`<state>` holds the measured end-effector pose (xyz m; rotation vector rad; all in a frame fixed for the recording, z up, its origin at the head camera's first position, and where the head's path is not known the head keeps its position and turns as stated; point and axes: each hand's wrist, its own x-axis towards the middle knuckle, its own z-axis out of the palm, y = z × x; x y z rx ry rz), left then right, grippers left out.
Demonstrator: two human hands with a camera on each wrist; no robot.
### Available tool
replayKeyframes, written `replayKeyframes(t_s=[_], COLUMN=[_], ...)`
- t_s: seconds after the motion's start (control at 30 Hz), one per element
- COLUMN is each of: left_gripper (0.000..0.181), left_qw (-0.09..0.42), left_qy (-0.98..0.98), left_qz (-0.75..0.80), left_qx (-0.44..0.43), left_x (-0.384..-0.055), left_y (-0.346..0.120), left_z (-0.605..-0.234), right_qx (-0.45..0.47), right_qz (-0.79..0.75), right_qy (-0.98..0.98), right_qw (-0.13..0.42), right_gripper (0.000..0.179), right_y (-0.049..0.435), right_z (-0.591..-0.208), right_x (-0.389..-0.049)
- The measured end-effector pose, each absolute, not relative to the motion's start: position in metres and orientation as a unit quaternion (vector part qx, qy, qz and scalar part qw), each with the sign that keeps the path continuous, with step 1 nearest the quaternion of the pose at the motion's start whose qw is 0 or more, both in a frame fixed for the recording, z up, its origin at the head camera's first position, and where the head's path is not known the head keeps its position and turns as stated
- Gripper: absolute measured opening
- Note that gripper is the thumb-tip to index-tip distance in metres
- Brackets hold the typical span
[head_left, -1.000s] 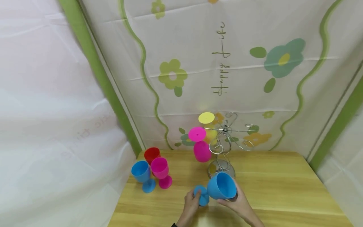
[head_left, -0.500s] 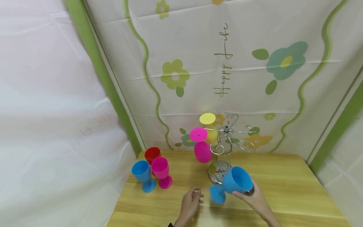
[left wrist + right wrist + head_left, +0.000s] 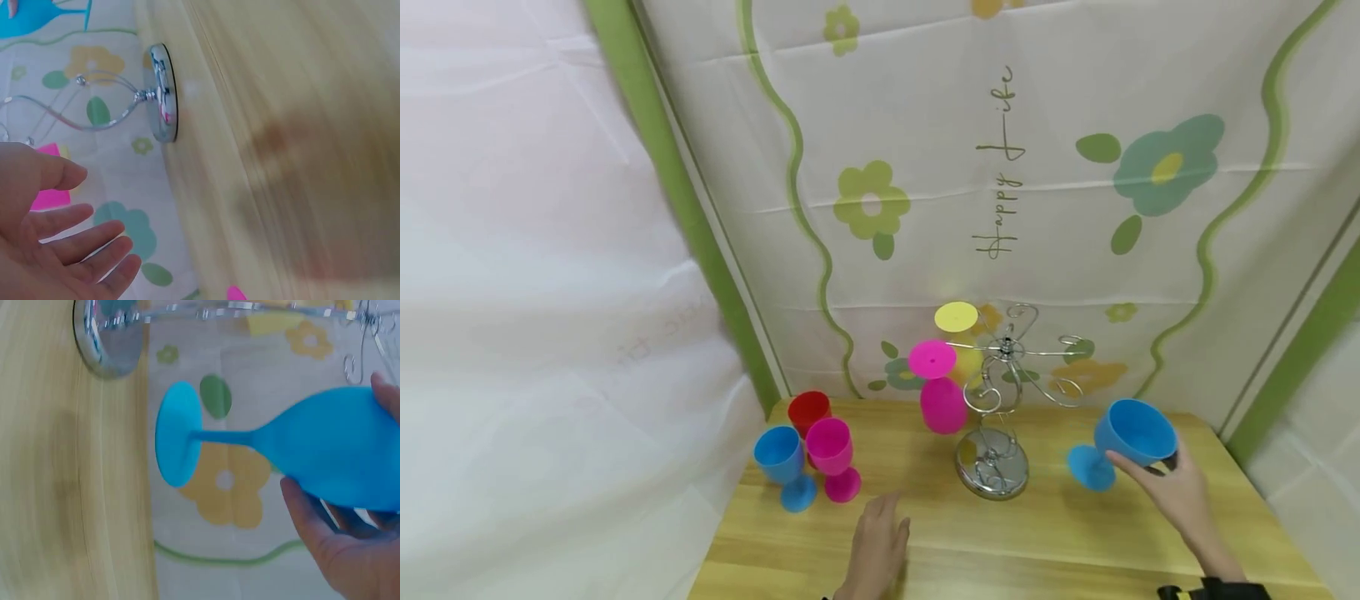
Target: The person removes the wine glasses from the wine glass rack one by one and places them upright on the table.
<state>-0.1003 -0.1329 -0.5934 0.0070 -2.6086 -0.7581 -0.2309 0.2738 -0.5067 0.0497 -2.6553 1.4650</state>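
Note:
My right hand [image 3: 1176, 492] grips a blue plastic goblet [image 3: 331, 447] round its bowl, holding it above the table to the right of the metal stand [image 3: 992, 462]. The goblet is tilted, its mouth up and its foot toward the stand. My left hand [image 3: 874, 542] is over the front of the table with relaxed, spread fingers [image 3: 94, 244] and nothing in it. From the stand's curled wire arms hang a magenta goblet [image 3: 943, 406] and a yellow goblet [image 3: 957, 317], both upside down; the magenta one partly hides the yellow one.
At the table's left stand a blue goblet [image 3: 778, 454], a magenta goblet [image 3: 830, 446] and a red goblet [image 3: 808, 408], upright and close together. The red one is partly hidden. Behind the wooden table [image 3: 925, 575] hangs a flowered cloth [image 3: 940, 192].
My right hand has carried the blue goblet rightward, from in front of the stand to its right. My left hand has let go of the goblet's foot and moved slightly left, its fingers opening out.

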Motion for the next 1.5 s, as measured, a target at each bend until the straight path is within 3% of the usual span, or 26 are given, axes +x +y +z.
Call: replayKeyframes(t_s=[0.4,0.57,1.5], left_gripper=[0.033,0.033,0.030], left_qw=[0.160,0.166,0.166], left_qy=[-0.942,-0.940,-0.942], left_qz=[-0.289,-0.289,-0.287], left_qx=[0.059,0.070,0.054], left_x=[-0.087,-0.087,-0.100], left_y=[-0.144,-0.150,-0.154], left_z=[-0.616,-0.614,-0.601], right_qx=[-0.083,-0.110,-0.107], right_qz=[0.480,0.480,0.481], right_qy=[-0.873,-0.870,-0.869], right_qw=[-0.013,-0.032,-0.033], right_gripper=[0.116,0.118,0.120], right_y=[0.307,0.313,0.309], right_z=[-0.530,-0.545,-0.575], right_x=[-0.254,-0.255,-0.260])
